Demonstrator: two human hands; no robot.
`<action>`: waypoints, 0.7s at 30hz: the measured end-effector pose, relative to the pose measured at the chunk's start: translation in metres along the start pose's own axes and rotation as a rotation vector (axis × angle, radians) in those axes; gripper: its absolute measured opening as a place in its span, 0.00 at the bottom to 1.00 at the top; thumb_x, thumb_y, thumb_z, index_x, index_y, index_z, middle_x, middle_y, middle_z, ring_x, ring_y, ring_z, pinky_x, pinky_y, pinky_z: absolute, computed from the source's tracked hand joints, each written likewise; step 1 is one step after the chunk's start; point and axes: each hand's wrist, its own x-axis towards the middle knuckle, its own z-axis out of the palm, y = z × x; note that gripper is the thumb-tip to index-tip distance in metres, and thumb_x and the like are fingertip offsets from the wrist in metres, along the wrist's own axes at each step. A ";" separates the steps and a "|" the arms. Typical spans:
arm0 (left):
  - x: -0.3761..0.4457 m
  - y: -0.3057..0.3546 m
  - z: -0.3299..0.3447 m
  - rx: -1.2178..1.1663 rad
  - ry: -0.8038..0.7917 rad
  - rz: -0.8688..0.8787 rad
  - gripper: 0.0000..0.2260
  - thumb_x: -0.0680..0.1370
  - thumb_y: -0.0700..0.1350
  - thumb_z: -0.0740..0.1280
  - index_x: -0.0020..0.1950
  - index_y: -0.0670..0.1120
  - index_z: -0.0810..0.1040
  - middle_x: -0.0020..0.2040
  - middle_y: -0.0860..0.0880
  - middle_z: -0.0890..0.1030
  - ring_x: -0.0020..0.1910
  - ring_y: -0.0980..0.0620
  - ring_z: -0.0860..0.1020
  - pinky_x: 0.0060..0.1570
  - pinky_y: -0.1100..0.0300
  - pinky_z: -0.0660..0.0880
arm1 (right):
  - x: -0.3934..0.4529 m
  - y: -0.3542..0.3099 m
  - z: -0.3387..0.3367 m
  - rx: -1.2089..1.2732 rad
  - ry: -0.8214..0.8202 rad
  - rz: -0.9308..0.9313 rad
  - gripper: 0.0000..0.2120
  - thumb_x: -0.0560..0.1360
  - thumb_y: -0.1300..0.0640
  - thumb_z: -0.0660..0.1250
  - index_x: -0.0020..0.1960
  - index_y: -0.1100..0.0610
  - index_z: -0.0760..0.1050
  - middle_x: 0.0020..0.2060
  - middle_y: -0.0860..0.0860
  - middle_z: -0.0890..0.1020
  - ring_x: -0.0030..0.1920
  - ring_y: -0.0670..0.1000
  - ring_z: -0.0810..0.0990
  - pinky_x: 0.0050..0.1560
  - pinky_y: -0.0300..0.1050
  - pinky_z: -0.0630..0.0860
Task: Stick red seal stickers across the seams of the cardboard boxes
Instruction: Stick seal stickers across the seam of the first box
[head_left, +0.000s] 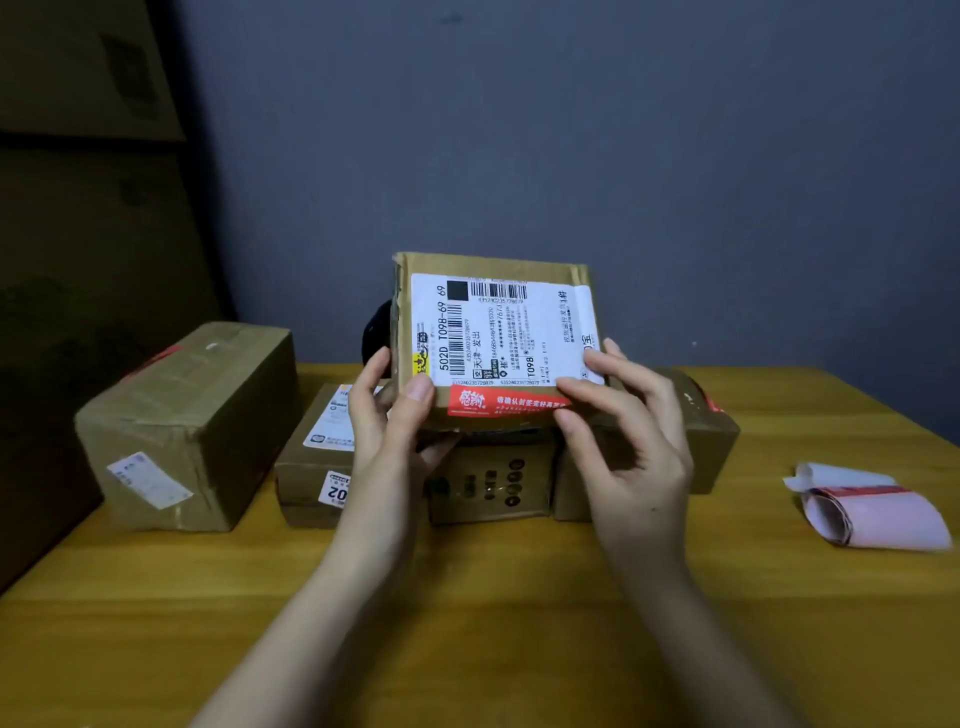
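A small cardboard box (582, 275) with a white shipping label is held up, tilted toward me, above the wooden table. A red seal sticker (498, 401) lies along its lower edge, below the label. My left hand (389, 415) grips the box's lower left corner, thumb on the front beside the sticker's left end. My right hand (623, 421) holds the box's lower right, its thumb and a fingertip on the sticker's right end.
A large taped box (192, 426) stands at the left. Three smaller boxes sit behind my hands: one at the left (311, 457), one in the middle (488, 488), one at the right (706, 426). A curled stack of red seal stickers (872, 512) lies at the table's right. A grey wall is behind.
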 end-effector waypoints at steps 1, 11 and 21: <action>-0.001 -0.001 -0.001 -0.008 -0.013 -0.002 0.38 0.66 0.61 0.67 0.73 0.53 0.61 0.64 0.52 0.77 0.63 0.52 0.77 0.59 0.50 0.75 | -0.002 -0.001 0.000 -0.006 0.014 -0.005 0.09 0.75 0.60 0.68 0.55 0.58 0.79 0.60 0.53 0.76 0.69 0.51 0.71 0.68 0.40 0.68; -0.010 -0.011 -0.006 -0.062 -0.049 -0.143 0.37 0.63 0.65 0.66 0.70 0.55 0.67 0.65 0.51 0.77 0.63 0.50 0.77 0.54 0.52 0.79 | -0.011 -0.006 0.002 -0.015 0.035 -0.028 0.09 0.74 0.65 0.70 0.54 0.61 0.79 0.60 0.55 0.75 0.70 0.51 0.70 0.66 0.39 0.70; -0.011 -0.010 -0.008 0.027 -0.039 -0.085 0.50 0.56 0.70 0.74 0.73 0.54 0.62 0.65 0.52 0.77 0.63 0.49 0.76 0.55 0.48 0.78 | -0.008 -0.004 -0.001 -0.098 0.102 -0.013 0.06 0.74 0.56 0.70 0.50 0.57 0.81 0.52 0.50 0.76 0.58 0.52 0.76 0.61 0.55 0.73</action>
